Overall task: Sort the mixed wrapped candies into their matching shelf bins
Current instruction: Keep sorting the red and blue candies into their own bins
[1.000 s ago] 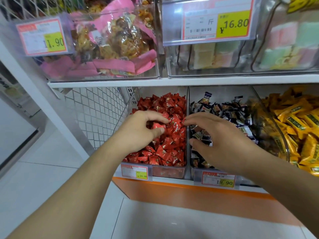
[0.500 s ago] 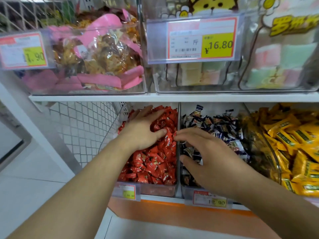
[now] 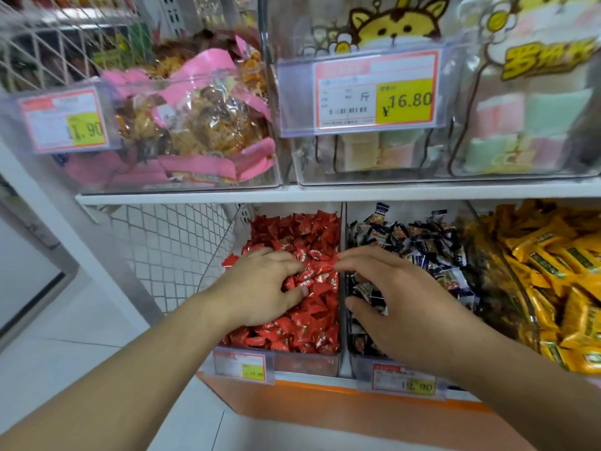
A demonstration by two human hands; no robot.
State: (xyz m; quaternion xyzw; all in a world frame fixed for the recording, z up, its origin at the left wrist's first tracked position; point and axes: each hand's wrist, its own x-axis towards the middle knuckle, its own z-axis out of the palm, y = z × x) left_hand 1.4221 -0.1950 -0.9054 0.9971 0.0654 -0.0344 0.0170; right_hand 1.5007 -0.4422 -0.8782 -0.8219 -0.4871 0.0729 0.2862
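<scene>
Fingers of my left hand (image 3: 260,288) lie spread on the red candies (image 3: 302,236) in their bin, gripping nothing I can see. My right hand (image 3: 400,301) hovers relaxed over the dark-wrapped candies (image 3: 419,242) — hunting strays, I judge.

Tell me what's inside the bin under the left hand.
The bin holds red wrapped candies. The left hand covers some, so any stray candies beneath it can't be seen.

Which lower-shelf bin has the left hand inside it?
The clear bin of red wrapped candies, leftmost; the left hand rests on them.
</scene>
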